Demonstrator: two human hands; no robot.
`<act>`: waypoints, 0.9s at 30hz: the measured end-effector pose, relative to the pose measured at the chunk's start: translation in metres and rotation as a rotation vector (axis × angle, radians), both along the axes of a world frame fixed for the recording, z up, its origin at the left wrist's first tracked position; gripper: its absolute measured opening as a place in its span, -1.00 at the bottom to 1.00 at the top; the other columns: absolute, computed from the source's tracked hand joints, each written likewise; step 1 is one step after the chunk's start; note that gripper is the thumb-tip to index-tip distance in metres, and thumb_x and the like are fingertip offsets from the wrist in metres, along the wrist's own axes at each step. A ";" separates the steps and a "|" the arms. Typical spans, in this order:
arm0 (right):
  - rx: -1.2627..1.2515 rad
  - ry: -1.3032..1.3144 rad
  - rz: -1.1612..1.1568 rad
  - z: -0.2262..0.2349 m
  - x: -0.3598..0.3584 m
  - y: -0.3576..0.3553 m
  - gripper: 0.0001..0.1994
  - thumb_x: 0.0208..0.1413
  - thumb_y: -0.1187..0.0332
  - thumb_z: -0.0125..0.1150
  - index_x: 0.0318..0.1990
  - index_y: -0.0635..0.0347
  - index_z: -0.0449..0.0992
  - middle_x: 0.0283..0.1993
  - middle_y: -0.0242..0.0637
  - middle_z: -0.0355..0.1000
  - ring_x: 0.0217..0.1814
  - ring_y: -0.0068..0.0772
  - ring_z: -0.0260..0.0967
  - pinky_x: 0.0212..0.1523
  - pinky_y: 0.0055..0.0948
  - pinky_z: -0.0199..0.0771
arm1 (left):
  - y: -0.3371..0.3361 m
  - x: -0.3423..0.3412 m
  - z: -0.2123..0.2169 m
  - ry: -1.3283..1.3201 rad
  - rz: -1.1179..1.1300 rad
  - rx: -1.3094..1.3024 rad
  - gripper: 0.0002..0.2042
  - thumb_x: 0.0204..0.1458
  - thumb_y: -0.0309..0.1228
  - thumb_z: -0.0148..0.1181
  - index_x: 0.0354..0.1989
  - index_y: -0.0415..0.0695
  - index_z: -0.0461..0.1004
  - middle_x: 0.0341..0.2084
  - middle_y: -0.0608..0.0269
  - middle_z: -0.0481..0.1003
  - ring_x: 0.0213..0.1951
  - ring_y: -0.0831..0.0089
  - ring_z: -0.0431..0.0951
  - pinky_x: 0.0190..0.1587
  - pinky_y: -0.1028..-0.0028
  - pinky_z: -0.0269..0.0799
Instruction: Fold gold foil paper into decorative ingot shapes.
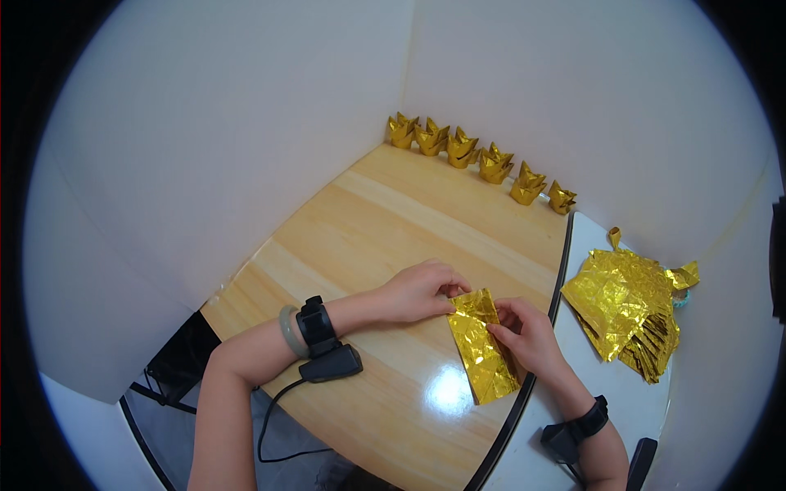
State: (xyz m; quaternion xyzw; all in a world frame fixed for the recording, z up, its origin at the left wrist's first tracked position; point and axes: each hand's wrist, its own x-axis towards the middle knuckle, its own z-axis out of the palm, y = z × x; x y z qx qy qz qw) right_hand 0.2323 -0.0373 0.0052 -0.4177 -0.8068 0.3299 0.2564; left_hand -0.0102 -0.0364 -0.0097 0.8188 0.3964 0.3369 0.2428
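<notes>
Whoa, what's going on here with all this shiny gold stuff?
Someone's right hand pinches the right edge of a long gold sheet on the wooden table, while the left hand touches its upper left corner. Six pointy gold shapes stand in a row by the wall. To the right, more gold sheets lie in a pile.

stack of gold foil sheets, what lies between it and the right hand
From the right hand to the stack, the head view shows the wooden table's black edge, then white surface.
</notes>
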 end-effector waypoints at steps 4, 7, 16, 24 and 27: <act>-0.072 0.009 -0.017 -0.001 0.003 0.001 -0.70 -0.02 0.51 0.26 -0.08 0.28 0.44 -0.34 -0.26 0.42 -0.34 -0.41 0.43 -0.29 -0.49 0.45 | 0.002 -0.001 -0.001 -0.027 0.000 -0.035 -0.68 -0.17 -0.48 0.26 -0.15 -0.15 0.48 -0.42 0.21 0.49 -0.29 0.27 0.48 -0.19 0.36 0.41; -0.035 0.019 -0.015 -0.004 0.002 0.002 -0.71 -0.02 0.53 0.25 -0.10 0.26 0.45 -0.32 -0.27 0.42 -0.33 -0.41 0.42 -0.30 -0.49 0.44 | 0.003 -0.001 0.001 -0.026 0.031 -0.181 -0.70 -0.13 -0.59 0.24 -0.15 -0.16 0.49 -0.36 0.21 0.47 -0.26 0.38 0.48 -0.15 0.46 0.44; 0.255 -0.017 0.193 0.004 0.002 -0.001 -0.75 -0.06 0.63 0.16 -0.20 0.16 0.48 -0.30 -0.27 0.38 -0.19 -0.23 0.37 -0.21 -0.40 0.42 | 0.012 -0.012 0.005 -0.155 -0.125 -0.424 -0.84 -0.09 -0.62 0.22 -0.29 -0.19 0.53 -0.36 0.27 0.45 -0.25 0.48 0.47 -0.15 0.53 0.44; 0.525 -0.132 0.335 0.005 -0.002 -0.005 -0.72 -0.19 0.63 0.16 -0.25 0.12 0.48 -0.28 -0.32 0.40 -0.17 -0.22 0.35 -0.20 -0.35 0.44 | 0.014 -0.024 0.000 -0.155 -0.262 -0.307 -0.89 -0.10 -0.61 0.24 -0.39 -0.13 0.61 -0.40 0.32 0.48 -0.22 0.47 0.44 -0.22 0.53 0.38; 0.588 -0.173 0.384 0.003 0.000 -0.003 -0.70 -0.23 0.61 0.17 -0.25 0.12 0.49 -0.28 -0.33 0.41 -0.19 -0.24 0.36 -0.23 -0.37 0.45 | 0.013 -0.023 0.000 -0.151 -0.263 -0.275 -0.88 -0.10 -0.61 0.25 -0.39 -0.12 0.62 -0.39 0.33 0.49 -0.23 0.47 0.45 -0.22 0.53 0.37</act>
